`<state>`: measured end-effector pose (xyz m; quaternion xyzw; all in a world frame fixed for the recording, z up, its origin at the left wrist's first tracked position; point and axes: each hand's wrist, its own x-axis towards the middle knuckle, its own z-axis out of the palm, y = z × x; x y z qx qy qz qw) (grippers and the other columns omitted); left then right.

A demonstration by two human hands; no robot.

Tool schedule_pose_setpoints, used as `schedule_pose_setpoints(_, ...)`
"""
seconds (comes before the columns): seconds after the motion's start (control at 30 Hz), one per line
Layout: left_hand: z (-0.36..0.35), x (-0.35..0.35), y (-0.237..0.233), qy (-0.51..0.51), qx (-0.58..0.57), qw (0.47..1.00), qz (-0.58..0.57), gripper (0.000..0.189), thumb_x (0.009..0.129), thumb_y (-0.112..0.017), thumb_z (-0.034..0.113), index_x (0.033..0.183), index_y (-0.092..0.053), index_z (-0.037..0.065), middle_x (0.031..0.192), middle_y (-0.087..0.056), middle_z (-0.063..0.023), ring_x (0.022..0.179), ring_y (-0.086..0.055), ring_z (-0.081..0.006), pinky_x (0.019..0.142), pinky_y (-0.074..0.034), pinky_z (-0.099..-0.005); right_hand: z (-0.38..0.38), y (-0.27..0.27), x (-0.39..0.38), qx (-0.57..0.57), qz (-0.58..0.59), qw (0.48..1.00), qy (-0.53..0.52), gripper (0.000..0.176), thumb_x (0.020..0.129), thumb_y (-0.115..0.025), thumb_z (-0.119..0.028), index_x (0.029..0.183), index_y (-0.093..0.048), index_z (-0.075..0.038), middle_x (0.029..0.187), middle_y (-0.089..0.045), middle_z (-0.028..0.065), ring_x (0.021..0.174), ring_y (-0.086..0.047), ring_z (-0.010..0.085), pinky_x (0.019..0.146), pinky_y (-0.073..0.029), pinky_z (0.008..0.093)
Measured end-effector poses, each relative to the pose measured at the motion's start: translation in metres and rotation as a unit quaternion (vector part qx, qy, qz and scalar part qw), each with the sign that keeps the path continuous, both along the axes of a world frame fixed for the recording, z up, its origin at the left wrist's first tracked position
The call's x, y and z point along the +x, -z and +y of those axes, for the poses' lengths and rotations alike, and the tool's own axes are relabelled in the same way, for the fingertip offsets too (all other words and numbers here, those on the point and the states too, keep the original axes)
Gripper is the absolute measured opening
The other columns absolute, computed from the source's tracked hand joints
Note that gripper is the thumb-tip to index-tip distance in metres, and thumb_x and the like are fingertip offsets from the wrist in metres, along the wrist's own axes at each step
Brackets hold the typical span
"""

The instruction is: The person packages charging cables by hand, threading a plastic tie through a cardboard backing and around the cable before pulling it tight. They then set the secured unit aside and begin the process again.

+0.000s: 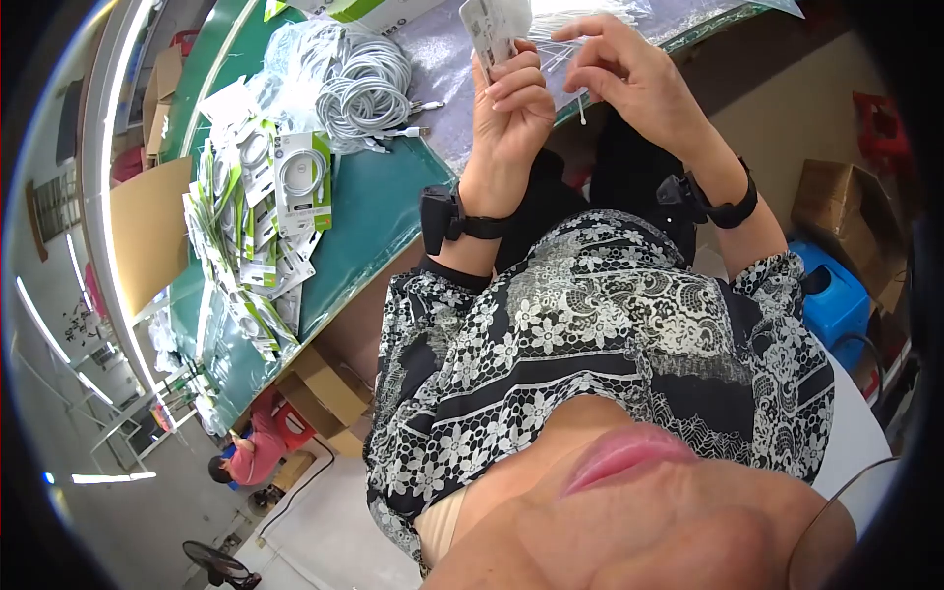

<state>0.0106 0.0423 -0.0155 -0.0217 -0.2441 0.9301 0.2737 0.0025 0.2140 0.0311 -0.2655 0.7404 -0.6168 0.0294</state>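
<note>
My left hand (513, 103) is closed around a white printed packaging card (492, 31), held upright near the top of the view. Just to the right is my right hand (639, 84), fingers half curled, thumb and forefinger apart. Below its thumb a thin white tie (582, 110) hangs at the table edge. Behind both hands lies a spread of thin white strands (600, 12). To the left of my left hand sits a large heap of coiled white cables (364, 88) with plugs, partly on clear plastic.
A pile of green-and-white carded cable packs (261, 216) covers the left of the green table (379, 202). Cardboard boxes (836, 216) and a blue plastic stool (831, 295) stand at right. A person in pink (258, 447) sits farther off, lower left.
</note>
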Motion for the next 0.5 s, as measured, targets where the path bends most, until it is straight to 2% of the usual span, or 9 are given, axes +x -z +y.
schedule_pose_setpoints(0.07, 0.001, 0.001, -0.006, 0.007, 0.017, 0.999, -0.030, 0.032, 0.092, -0.054, 0.026, 0.098, -0.046, -0.005, 0.065, -0.046, -0.0007, 0.051, -0.051, -0.0073, 0.042, -0.043, -0.0167, -0.002, 0.001, -0.001, -0.001, -0.010, 1.000, 0.000, 0.006, 0.085, -0.060, -0.002, 0.088, -0.064, -0.001, 0.082, -0.060, 0.0028, 0.071, -0.057, 0.0100, 0.065, -0.046, 0.0220)
schedule_pose_setpoints(0.17, 0.002, 0.005, -0.011, 0.003, 0.040, 0.997, -0.065, 0.029, 0.093, -0.051, 0.021, 0.098, -0.045, -0.007, 0.063, -0.046, -0.0013, 0.048, -0.051, -0.0079, 0.039, -0.042, -0.0161, -0.003, 0.009, -0.004, 0.020, 0.148, 0.989, 0.018, 0.010, 0.083, -0.061, -0.001, 0.092, -0.063, -0.001, 0.082, -0.061, 0.0057, 0.072, -0.058, 0.0124, 0.065, -0.046, 0.0239)
schedule_pose_setpoints(0.33, 0.001, 0.002, -0.007, 0.009, 0.056, 0.997, -0.044, 0.027, 0.094, -0.049, 0.018, 0.099, -0.044, -0.008, 0.062, -0.046, -0.0017, 0.047, -0.051, -0.0082, 0.038, -0.043, -0.0159, 0.000, -0.004, -0.006, 0.122, 0.241, 0.959, 0.087, 0.017, 0.081, -0.060, 0.003, 0.097, -0.061, -0.001, 0.085, -0.063, 0.0088, 0.076, -0.061, 0.0169, 0.067, -0.047, 0.0271)
schedule_pose_setpoints(0.43, 0.001, 0.002, -0.009, -0.010, 0.026, 0.999, -0.034, 0.016, 0.084, -0.048, -0.008, 0.098, -0.040, -0.009, 0.059, -0.049, -0.0084, 0.045, -0.056, -0.0155, 0.036, -0.047, -0.0197, -0.003, -0.020, -0.003, 0.114, 0.219, 0.962, 0.114, 0.009, 0.071, -0.066, -0.002, 0.080, -0.063, -0.001, 0.078, -0.062, 0.0132, 0.076, -0.059, 0.0294, 0.067, -0.048, 0.0342)
schedule_pose_setpoints(0.5, 0.001, 0.002, -0.008, -0.011, 0.023, 0.999, -0.032, 0.016, 0.084, -0.049, -0.008, 0.098, -0.040, -0.009, 0.059, -0.049, -0.0083, 0.045, -0.056, -0.0154, 0.036, -0.047, -0.0197, -0.005, -0.021, -0.004, 0.109, 0.225, 0.961, 0.115, 0.009, 0.071, -0.066, -0.001, 0.079, -0.064, -0.001, 0.078, -0.062, 0.0129, 0.076, -0.059, 0.0294, 0.067, -0.048, 0.0344)
